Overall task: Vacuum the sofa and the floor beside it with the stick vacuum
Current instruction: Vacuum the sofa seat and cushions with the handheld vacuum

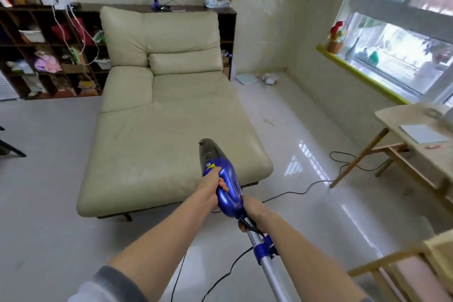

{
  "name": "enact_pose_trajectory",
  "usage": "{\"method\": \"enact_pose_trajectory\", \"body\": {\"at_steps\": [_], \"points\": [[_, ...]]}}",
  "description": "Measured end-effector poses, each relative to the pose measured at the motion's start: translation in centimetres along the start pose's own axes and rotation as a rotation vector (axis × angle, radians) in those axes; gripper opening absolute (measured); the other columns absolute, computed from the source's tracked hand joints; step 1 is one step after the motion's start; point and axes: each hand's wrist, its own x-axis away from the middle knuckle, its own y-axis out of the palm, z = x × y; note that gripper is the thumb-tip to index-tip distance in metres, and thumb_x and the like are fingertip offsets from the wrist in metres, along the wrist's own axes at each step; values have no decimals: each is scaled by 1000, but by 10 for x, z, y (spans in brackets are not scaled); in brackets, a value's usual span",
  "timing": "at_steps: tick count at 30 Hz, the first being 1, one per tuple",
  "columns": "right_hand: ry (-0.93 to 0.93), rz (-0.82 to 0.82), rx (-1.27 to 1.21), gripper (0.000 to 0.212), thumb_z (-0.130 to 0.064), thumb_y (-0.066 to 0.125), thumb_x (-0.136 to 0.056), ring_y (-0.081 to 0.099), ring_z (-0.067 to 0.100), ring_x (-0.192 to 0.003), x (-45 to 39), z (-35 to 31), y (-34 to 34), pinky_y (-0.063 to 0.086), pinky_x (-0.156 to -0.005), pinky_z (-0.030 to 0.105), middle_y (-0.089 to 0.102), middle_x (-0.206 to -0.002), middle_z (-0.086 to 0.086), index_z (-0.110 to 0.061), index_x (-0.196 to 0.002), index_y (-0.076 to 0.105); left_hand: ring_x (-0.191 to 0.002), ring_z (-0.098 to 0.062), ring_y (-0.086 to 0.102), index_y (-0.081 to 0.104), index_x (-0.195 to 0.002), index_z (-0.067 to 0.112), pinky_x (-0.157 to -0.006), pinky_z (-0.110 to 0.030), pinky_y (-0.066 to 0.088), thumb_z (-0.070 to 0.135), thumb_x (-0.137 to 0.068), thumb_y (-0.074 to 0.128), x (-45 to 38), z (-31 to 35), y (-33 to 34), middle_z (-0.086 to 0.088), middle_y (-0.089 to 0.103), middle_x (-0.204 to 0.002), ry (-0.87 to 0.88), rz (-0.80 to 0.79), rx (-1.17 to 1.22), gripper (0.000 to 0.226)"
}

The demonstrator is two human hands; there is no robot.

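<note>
Silver tube (pixel 268 267), blue stick vacuum (pixel 226 186): left hand (pixel 211 180) fingers wrap handle, right hand (pixel 252 208) grips neck; steer nozzle toward sofa (pixel 159 130) at 12 o'clock, minding cord (pixel 294 191).

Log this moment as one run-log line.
left hand grips vacuum body | right hand holds its tube | nozzle above sofa front edge | cord trails across floor

You have one view only, from the camera on your head, wide-angle, tilted forward and down. It looks along both forearms to the hands, which sit close in the lower middle, and past them over the sofa (pixel 161 115) to the far wall and shelf unit (pixel 36 51). The window (pixel 404 32) bends along the right edge, the floor (pixel 44 179) spreads left.
</note>
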Motion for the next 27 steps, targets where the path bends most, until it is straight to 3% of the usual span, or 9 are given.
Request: {"method": "enact_pose_trajectory", "body": {"at_steps": [6,13,21,27], "points": [[-30,37,-5,21,-20,38,-98,45,19,-40,-3,-19,-148,40,-39,21,50,-60,10,-8,-85,49,-20,-9,27,39,-65,12,-29,-10,24,11,-96,50,-29,-29,154,4,30,-29,-24,-79,-49,34],[-29,164,-118,27,-23,31,-101,45,22,-44,-37,-46,-312,42,-41,24,50,-66,15,-5,-94,50,-26,-8,36,50,-65,9,-45,-23,33,11,-87,61,-65,-51,325,1,41,-35,-47,-138,-118,25],[-6,231,-136,33,-31,29,-103,49,22,-46,-103,-103,-400,45,-43,27,54,-68,16,-4,-102,49,-27,-9,37,52,-66,9,-43,-22,34,12,-86,62,-135,-26,431,2,41,-38,-35,-174,-128,22],[19,265,-107,37,-35,29,-101,48,22,-40,-200,-190,-473,42,-42,27,53,-64,14,-4,-103,48,-26,-9,33,49,-70,11,-36,-16,32,10,-88,59,-231,27,527,4,38,-36,-59,-220,-89,21]]}}
